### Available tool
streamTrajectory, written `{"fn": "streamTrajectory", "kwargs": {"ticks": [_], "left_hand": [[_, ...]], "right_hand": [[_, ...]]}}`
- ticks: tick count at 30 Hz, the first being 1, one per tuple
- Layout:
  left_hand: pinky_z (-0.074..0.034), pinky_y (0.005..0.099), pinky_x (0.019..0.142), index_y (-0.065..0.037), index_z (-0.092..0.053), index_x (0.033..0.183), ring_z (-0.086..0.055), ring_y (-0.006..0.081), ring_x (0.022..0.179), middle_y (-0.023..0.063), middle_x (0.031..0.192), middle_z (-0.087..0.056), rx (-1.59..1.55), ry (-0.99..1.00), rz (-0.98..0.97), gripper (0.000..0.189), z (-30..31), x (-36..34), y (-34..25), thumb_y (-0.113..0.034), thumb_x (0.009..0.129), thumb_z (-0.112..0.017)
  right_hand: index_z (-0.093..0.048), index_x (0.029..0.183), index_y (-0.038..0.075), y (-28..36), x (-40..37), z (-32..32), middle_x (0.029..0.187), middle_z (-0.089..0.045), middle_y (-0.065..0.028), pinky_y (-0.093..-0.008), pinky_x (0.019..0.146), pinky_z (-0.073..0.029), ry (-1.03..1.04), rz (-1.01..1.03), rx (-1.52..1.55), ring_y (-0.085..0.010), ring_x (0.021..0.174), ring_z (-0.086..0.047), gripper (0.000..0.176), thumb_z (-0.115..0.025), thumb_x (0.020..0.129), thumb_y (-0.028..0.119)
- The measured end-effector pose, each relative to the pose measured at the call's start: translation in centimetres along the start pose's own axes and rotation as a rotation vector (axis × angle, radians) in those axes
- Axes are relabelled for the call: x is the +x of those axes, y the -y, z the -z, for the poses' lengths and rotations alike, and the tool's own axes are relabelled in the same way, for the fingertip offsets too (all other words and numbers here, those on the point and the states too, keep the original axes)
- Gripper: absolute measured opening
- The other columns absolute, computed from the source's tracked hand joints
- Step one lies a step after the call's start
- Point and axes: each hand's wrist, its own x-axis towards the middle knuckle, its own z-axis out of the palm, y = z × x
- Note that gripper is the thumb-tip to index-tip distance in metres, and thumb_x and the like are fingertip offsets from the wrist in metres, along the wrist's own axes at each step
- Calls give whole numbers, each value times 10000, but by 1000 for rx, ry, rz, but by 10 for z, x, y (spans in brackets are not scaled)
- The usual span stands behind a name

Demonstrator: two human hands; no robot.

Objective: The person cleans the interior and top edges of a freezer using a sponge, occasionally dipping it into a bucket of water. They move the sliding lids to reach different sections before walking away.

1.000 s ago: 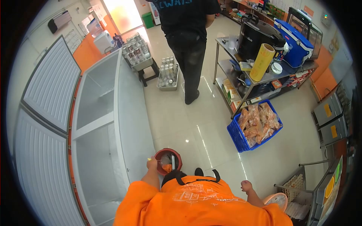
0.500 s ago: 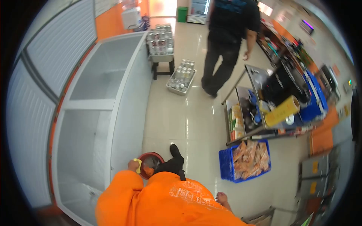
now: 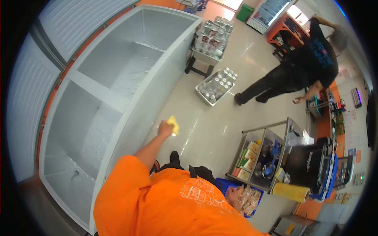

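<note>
My left hand [image 3: 164, 128] is closed on a yellow cloth [image 3: 173, 124], held out over the floor beside the long white chest freezer [image 3: 136, 106]. Both freezer compartments lie uncovered, with frost or ice inside. Low at my right side, my right hand [image 3: 233, 196] hangs with its fingers loosely apart and nothing visible in it. It overlaps the view of a blue basket [image 3: 258, 200] of bagged food. Behind my left forearm, only a bit of the red bucket [image 3: 154, 166] shows.
Cans fill a metal tray [image 3: 206, 103] on the floor and another tray [image 3: 204, 57] on a black stool. A person in black [image 3: 303, 63] stands at the upper right. A metal shelf cart [image 3: 252, 129] holds boxes and a yellow roll [image 3: 290, 192].
My left hand has lifted the cloth up and away from the red bucket. The view has tilted and turned. The person in black has moved right, with one arm now raised toward the head.
</note>
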Motion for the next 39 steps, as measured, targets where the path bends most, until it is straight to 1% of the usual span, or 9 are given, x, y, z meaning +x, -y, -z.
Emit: {"fn": "streamTrajectory", "kwargs": {"ticks": [4,12,17,21,25,27,29,37,39], "left_hand": [[-501,322,584,-6,-530,947,-615,178,627,100,815,-624,-278,117,-100,287,-32,18,-97,-224,806,-654],[-481,324,730,18,-564,1002,-612,197,807,127,891,-631,-301,157,-158,435,5,5,-225,-336,778,-685],[-483,308,758,-3,-557,1016,-610,183,835,91,935,-627,-498,92,-160,338,44,9,-233,-285,849,-643],[-484,313,775,-32,-549,1026,-603,172,871,69,971,-616,-675,-96,-67,251,64,16,-183,-231,884,-605],[-476,304,799,-75,-545,999,-580,152,920,50,989,-592,-1293,-468,155,169,91,-5,-150,-205,897,-579],[-468,285,788,-100,-544,971,-571,138,917,30,975,-582,-1330,-741,214,132,102,-21,-129,-201,893,-575],[-461,263,752,-117,-535,938,-566,120,873,4,932,-572,-1270,-910,324,107,112,-36,-99,-199,885,-580],[-385,203,609,-110,-499,862,-484,57,690,-16,778,-539,-1255,-1221,502,88,150,-33,-1,-158,883,-570],[-355,202,567,-94,-488,852,-441,53,645,-14,745,-515,-1234,-1332,288,82,162,-21,10,-137,890,-547]], "right_hand": [[-601,1034,12,142,77,3,862,-630,-74,-275,696,-484,-103,429,-25,-156,765,-598,219,-567,873,157],[-429,1298,36,457,126,-50,1278,-457,-162,-323,782,-493,110,1263,-182,-264,1098,-523,512,-635,832,92],[-425,1310,45,548,164,-109,1190,-540,-129,-299,748,-501,755,1291,-11,-222,1000,-587,503,-613,844,49],[-447,1291,33,590,174,-184,1086,-588,-118,-267,690,-505,1222,1054,-63,-169,923,-600,414,-551,892,68],[-474,1251,8,623,129,-262,1058,-589,-150,-315,740,-496,1192,1066,-118,-225,915,-595,372,-527,886,58],[-504,1215,-8,639,95,-296,1040,-580,-183,-392,828,-457,814,1682,-73,-315,937,-556,375,-531,842,28],[-510,1212,-9,643,66,-335,1039,-571,-202,-452,875,-403,921,1956,-3,-377,944,-508,396,-533,820,35],[-389,1352,44,638,36,-468,1422,-308,-187,-439,1119,-209,1407,2307,-833,-350,1363,-241,528,-503,905,302],[-354,1379,58,656,28,-491,1461,-266,-167,-438,1127,-184,1448,2291,-950,-334,1379,-215,546,-465,922,335]]}}
